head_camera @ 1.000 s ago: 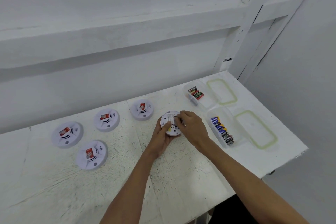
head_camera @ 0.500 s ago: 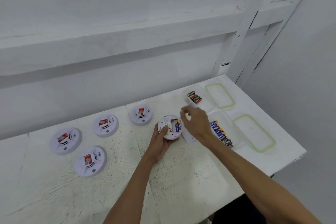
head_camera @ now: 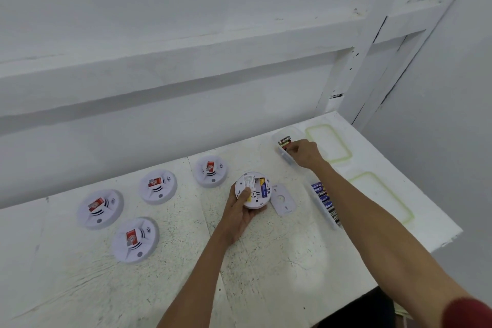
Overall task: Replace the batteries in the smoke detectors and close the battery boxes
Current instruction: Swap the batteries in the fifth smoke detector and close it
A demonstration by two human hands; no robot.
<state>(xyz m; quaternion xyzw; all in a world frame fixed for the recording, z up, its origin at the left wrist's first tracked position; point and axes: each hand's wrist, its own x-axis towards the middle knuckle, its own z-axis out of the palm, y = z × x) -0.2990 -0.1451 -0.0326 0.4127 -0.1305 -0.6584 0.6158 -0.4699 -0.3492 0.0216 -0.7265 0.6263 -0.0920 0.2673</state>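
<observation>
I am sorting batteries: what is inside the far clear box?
The far clear box shows black and red batteries at its far end. The right hand reaches in and hides the rest.

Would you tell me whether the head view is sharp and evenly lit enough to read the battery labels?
Head view: light is soft and even, no glare; labels on the batteries in the near box are too blurred to read; the right hand looks slightly soft.

Bright, even light fills my view, a soft shadow under the wall ledge point(head_camera: 186, 58) at eleven o'clock, edges bowing, my sleeve point(head_camera: 470, 313) blurred at five o'clock.
</observation>
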